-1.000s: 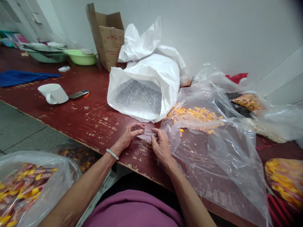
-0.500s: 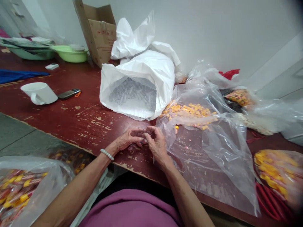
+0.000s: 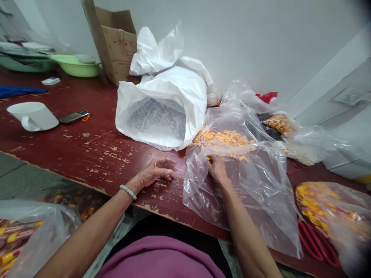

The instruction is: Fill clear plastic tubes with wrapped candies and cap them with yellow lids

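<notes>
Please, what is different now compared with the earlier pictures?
The right hand moved away from the left hand, to the right, and now its fingers close on a small yellow piece over the clear bag. The white sack, mug and phone stayed in place.

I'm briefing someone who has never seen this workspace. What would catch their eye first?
Probably the big white sack in the middle of the worn red table, its open mouth showing a heap of small clear tubes. Next, the bright yellow pieces heaped at the clear plastic right of the sack. Then the two bare hands: the left before the sack, the right over the plastic.
</notes>
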### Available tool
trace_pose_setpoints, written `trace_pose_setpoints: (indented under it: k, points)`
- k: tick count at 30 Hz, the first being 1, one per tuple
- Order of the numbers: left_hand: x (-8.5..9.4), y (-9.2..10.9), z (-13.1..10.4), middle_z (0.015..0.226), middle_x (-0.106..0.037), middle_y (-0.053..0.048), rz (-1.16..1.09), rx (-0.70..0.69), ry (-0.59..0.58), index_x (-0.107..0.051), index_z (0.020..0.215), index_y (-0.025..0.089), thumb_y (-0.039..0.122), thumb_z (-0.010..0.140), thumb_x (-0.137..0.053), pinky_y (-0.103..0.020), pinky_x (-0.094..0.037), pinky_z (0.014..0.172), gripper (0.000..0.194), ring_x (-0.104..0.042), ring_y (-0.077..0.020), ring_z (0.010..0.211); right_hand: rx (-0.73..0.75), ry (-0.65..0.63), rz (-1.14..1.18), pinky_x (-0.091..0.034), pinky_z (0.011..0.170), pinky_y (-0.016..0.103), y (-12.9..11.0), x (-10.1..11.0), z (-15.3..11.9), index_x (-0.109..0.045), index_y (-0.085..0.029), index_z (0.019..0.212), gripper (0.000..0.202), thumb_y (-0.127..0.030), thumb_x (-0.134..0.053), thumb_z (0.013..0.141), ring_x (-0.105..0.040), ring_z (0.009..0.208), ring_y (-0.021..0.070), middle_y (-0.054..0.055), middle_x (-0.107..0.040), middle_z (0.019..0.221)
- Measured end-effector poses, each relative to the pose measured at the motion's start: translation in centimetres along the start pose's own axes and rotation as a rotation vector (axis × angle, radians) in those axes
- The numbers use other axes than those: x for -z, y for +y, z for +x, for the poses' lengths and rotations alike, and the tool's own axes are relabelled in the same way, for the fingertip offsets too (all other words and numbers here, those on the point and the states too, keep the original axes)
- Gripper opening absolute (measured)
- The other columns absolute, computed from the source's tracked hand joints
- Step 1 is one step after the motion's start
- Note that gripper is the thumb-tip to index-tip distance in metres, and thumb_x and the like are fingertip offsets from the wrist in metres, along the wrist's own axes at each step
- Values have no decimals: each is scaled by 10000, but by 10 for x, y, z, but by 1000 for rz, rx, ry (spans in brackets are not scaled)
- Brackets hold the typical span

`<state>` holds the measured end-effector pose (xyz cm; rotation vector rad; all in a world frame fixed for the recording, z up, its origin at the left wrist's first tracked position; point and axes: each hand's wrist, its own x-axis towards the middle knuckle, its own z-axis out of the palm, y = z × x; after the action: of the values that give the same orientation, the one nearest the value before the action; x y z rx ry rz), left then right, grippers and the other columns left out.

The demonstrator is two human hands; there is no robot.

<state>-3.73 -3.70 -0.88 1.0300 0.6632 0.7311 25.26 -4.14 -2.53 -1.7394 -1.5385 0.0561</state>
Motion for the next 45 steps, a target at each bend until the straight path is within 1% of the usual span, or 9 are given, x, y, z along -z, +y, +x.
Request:
trace_pose_setpoints:
  k: [5,13,18,24,27,32,34,39,45]
  points:
    - [-4,-3,-2,855,-688,-66,82,-27,42,-667,954,129,234,609,-791,-238,-503,557,382,-637,-129,615,-179,0,132,-451,632,292,-20,20,-8,-617,-169,696,184,-348,-585,726,-569,602,161,25,-627,625]
    - [-37,-15,-14,858,-690,-61,108,-88,12,-676,969,135,273,645,-778,-224,-484,556,367,-604,-122,635,-168,-36,746,-463,632,244,-110,39,-58,-568,-187,887,241,-401,-628,794,-589,667,120,-1,-636,751]
    - [-47,-19,-20,815,-663,-40,69,-117,-25,-663,940,134,280,655,-780,-214,-493,538,341,-591,-112,615,-87,-135,574,-429,578,237,-119,26,-74,-598,-198,926,199,-362,-624,817,-533,605,107,-12,-607,732]
    - [-53,-15,-23,718,-585,5,66,-193,-23,-642,870,124,305,661,-768,-157,-386,370,304,-509,-73,508,198,-150,419,-464,802,302,-119,33,-85,-611,-203,902,131,-292,-516,906,-566,957,163,56,-593,995]
    - [-60,-11,-22,684,-571,20,141,-226,17,-633,866,129,298,685,-742,-151,-331,370,270,-462,-55,478,282,-116,338,-453,890,347,-118,34,-90,-603,-199,964,121,-266,-534,890,-545,1020,183,77,-570,1050]
    - [-65,-8,-14,737,-632,-21,453,-369,136,-644,789,118,225,679,-725,-198,-458,637,174,-573,-117,699,362,-205,196,-445,925,371,-114,40,-93,-587,-192,1053,224,-297,-584,855,-530,1053,209,94,-571,1110]
    - [-62,-8,-11,773,-645,-25,441,-342,142,-651,883,123,250,691,-719,-189,-451,575,240,-561,-104,648,329,-219,249,-473,879,330,-106,44,-89,-571,-201,1110,261,-304,-559,871,-554,1018,185,89,-567,1142]
    - [-44,-7,-3,710,-603,25,249,-217,213,-584,1117,159,312,671,-740,-147,-298,339,497,-430,-42,429,7,-73,-18,-495,791,300,-49,44,-55,-596,-180,1041,300,-220,-320,933,-602,888,162,66,-645,980]
    - [-35,-10,0,589,-568,62,185,-106,223,-566,1077,156,315,642,-759,-141,-263,311,501,-385,-25,338,-16,-135,-268,-368,1002,361,9,16,1,-604,-137,1137,402,-82,-397,797,-489,1164,233,133,-588,1223]
